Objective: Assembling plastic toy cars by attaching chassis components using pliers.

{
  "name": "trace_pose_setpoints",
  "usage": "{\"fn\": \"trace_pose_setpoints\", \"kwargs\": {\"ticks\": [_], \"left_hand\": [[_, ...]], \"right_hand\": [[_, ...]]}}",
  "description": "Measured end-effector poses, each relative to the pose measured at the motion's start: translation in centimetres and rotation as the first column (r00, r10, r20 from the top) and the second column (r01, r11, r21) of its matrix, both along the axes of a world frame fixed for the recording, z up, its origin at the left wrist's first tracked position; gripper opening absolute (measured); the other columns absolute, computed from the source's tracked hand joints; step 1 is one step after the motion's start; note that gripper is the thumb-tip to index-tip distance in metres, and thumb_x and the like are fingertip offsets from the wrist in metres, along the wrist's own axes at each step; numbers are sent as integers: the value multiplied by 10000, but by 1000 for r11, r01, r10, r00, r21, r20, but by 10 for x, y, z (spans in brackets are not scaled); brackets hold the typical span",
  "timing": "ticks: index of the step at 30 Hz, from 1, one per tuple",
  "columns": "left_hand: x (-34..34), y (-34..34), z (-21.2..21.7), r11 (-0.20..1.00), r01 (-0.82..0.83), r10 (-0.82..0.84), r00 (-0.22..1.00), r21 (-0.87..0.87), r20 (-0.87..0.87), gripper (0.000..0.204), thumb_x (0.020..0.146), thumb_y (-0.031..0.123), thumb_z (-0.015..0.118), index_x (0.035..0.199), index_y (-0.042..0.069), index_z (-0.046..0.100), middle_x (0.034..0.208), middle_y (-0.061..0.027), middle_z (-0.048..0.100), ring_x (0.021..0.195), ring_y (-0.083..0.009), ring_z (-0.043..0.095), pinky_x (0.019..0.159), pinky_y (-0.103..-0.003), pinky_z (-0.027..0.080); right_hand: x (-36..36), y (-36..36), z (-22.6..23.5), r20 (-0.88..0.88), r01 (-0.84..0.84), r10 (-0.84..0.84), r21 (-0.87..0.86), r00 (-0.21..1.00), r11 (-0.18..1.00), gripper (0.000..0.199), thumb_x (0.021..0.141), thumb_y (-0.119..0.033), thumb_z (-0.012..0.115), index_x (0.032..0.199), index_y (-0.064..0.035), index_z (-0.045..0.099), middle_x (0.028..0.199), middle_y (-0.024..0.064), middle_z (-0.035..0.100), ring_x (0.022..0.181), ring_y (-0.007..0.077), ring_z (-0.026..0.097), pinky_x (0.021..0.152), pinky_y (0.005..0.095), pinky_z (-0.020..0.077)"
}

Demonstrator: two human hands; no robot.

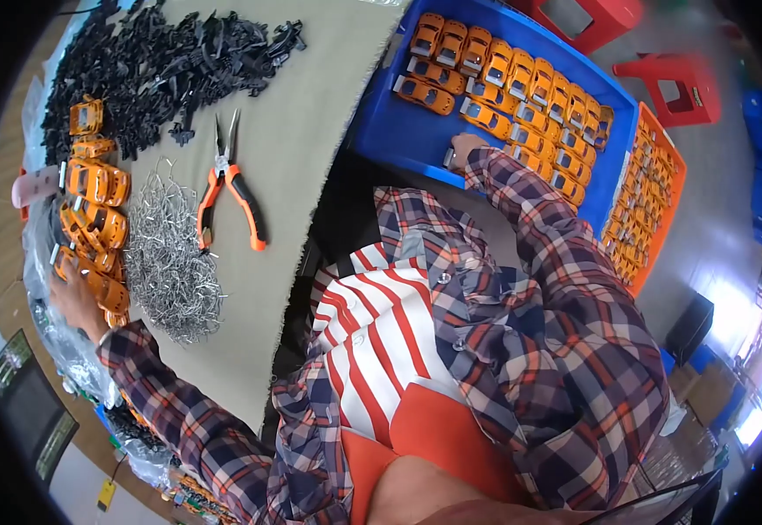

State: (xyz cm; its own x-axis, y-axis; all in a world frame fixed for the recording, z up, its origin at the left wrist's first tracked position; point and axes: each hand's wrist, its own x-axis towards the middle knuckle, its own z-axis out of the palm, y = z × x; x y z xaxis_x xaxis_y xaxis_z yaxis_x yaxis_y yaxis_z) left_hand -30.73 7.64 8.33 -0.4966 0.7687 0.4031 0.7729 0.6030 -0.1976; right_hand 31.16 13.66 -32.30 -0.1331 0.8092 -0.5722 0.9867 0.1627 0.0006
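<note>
- Orange plastic toy car bodies [94,229] lie in a loose heap at the far left of the grey cloth [311,114], next to a heap of bent wire clips [171,258].
- L hand [73,302] lies on the lower end of this heap, fingers bent around one or two bodies; if it really grips, I cannot tell, the palm side is hidden.
- R hand [464,147] reaches into the blue tray [390,131], fingertips closed on a small grey-looking piece at the tray floor, just beside the packed rows of orange cars [521,96].
- Handling, my judgement: the shells are light, hollow, stiff, w/ smooth glossy surface, so a bit slippery; thin window posts probably can crack if squeezed hard.
- Best hold, I think: across the two long sides w/ thumb and fingers, not by roof posts.
- Orange-handled pliers [230,188] lie free on the cloth, between the wire heap and the cloth edge, no hand near.
- Black plastic parts [171,52] are piled at the top, apart from both hands.
- A second tray, orange [657,188], stands right of the blue one, also w/ car bodies.
</note>
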Motion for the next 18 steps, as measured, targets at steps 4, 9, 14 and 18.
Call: {"fn": "trace_pose_setpoints", "kwargs": {"ticks": [4,9,14,18], "left_hand": [[63,-18,13,920,141,-242,938,365,248,417,908,242,502,1195,-60,482,1094,-185,567,991,-258,569,852,-361,458],[205,-43,26,745,436,-661,588,505,467,291,863,68,492,1102,-93,530,999,-177,605,945,-250,588,860,-345,448],[295,-54,3,695,583,-598,144,420,789,323,680,-12,596,998,-65,579,946,-177,621,888,-285,601,818,-346,459],[327,-44,-23,623,709,-517,57,330,854,320,694,37,643,1006,-8,591,959,-155,620,862,-293,607,774,-320,475]], "right_hand": [[4,17,65,-317,17,-107,-274,942,962,430,686,-273,712,996,3,596,932,177,611,920,327,576,789,377,473],[39,39,67,-618,150,-386,-399,685,905,421,690,-299,713,1002,-35,615,866,141,616,859,288,579,769,365,476],[55,77,80,-606,453,-576,-365,548,814,468,652,-306,750,1030,-76,599,966,108,592,838,237,603,765,371,489],[39,59,70,-250,389,-358,86,900,917,606,676,-420,709,1154,-92,532,1017,112,562,898,277,567,805,386,467]]}}
